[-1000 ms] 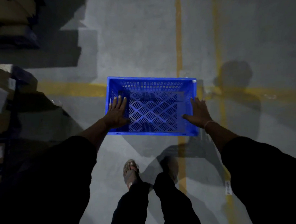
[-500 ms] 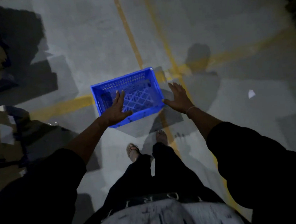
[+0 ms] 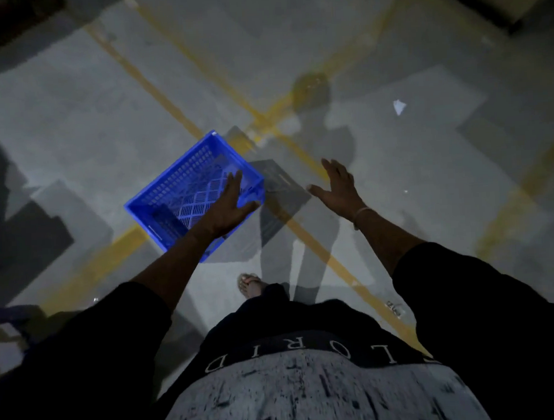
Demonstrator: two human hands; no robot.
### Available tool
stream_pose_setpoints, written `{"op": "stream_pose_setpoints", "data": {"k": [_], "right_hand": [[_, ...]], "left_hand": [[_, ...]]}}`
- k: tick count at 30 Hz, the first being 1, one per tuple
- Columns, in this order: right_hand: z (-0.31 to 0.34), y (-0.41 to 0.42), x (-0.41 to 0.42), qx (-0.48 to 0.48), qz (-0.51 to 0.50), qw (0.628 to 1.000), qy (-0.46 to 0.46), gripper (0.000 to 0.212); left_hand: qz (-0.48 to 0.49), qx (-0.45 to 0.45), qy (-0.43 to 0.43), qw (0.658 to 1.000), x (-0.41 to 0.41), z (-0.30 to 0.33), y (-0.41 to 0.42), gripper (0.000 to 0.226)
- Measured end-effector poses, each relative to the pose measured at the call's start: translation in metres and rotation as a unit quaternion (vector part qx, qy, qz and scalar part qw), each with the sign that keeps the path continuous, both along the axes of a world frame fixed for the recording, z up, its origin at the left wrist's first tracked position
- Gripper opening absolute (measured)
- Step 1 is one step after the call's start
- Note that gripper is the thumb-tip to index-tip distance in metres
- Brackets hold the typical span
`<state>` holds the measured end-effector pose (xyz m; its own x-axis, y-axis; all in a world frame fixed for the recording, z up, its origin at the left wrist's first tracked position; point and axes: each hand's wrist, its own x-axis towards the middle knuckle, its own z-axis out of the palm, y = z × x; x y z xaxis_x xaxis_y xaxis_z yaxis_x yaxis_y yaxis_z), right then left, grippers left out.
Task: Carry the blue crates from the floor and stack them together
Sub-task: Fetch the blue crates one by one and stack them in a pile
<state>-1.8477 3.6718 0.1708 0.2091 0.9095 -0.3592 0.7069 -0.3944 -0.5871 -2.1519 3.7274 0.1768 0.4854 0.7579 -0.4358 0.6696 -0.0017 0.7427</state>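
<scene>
Both hands have come off the crate [image 3: 185, 195] — left fingers [image 3: 234, 183] spread above it, right fingers [image 3: 331, 171] spread well aside — so it appears set down.

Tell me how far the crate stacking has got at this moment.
Done: nothing visibly stacked; only one blue crate is in view, empty, on the floor. In hand: nothing; the left hand is spread over it and the right hand is open beside it. Left: lifting, carrying, stacking.
</scene>
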Motion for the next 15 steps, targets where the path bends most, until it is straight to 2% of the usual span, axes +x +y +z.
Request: {"op": "stream_pose_setpoints", "data": {"k": [7,11,15], "right_hand": [[0.016,-0.127,0.065,0.023,-0.156,0.987,0.038,0.086],[0.026,-0.225,0.098,0.034,-0.242,0.969,0.034,0.083],[0.032,-0.320,0.125,0.043,-0.337,0.940,0.033,0.082]], "left_hand": [[-0.093,0.003,-0.005,0.996,0.091,0.016,-0.058,0.094],[-0.167,-0.019,-0.017,0.986,0.151,0.027,-0.108,0.111],[-0.253,-0.020,-0.027,0.967,0.212,0.037,-0.152,0.095]]}}
